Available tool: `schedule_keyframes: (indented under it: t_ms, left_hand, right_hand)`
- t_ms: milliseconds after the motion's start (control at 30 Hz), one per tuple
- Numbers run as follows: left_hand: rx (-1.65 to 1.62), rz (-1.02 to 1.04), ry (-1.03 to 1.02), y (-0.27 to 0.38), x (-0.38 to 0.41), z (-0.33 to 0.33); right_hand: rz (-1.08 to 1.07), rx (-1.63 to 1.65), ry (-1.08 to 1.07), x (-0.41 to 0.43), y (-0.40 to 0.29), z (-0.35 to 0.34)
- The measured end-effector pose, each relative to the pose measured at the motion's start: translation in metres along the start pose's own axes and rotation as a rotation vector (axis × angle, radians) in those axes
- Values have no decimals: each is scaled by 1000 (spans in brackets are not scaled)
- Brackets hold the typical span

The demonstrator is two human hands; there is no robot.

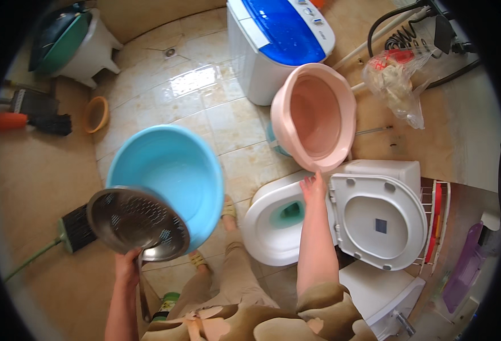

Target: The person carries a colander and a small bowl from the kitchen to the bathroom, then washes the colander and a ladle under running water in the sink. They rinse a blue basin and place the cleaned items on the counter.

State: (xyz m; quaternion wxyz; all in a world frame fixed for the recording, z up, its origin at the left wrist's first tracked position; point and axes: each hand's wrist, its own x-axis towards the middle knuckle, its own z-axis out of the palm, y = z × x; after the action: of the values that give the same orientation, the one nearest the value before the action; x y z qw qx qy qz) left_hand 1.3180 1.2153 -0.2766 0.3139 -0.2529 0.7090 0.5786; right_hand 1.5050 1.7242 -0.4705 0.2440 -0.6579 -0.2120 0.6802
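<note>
My left hand (127, 266) grips the lower rim of a stainless steel colander (135, 217). A long metal handle (144, 294) hangs down beside this hand; what it belongs to is hidden. Behind the colander, partly covered by it, is a large light-blue plastic basin (165, 166); I cannot tell whether my left hand also bears it. My right hand (314, 187) reaches over the toilet bowl (271, 230), fingers apart, a fingertip at the near rim of a pink plastic basin (316, 115). Under the pink basin, part of a blue container (278, 140) shows.
The toilet's lid and seat (376, 221) are raised on the right. A blue-lidded washing machine (284, 38) stands beyond the pink basin. A plastic bag (397, 81) hangs on the right wall. At left are a broom (77, 228), a small orange bowl (96, 114) and a white stool (92, 47).
</note>
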Motion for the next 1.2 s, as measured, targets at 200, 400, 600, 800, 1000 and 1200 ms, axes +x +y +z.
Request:
schedule_keyframes:
  t_ms: [200,400,600,800,1000,1200]
  left_hand:
    - [10,85,-170,34,-31,16]
    - [216,82,-533,43,-79,39]
    - [461,201,-871,8,-151,50]
    - [735,184,-961,-46,-250,95]
    - [717,256,-1230,-108,-383,155]
    - [853,545,-1336,-197,-489,219]
  right_hand:
    - [5,-92,-492,-189,46,-18]
    - [-164,-126,-603,-331,69,-89]
    - [-120,38,-331,-432,98,-205]
    - [-366,162,-61,-498,120,-342]
    - [-441,398,120,-562,89,-472]
    - [-571,388,133,-556,70,-614]
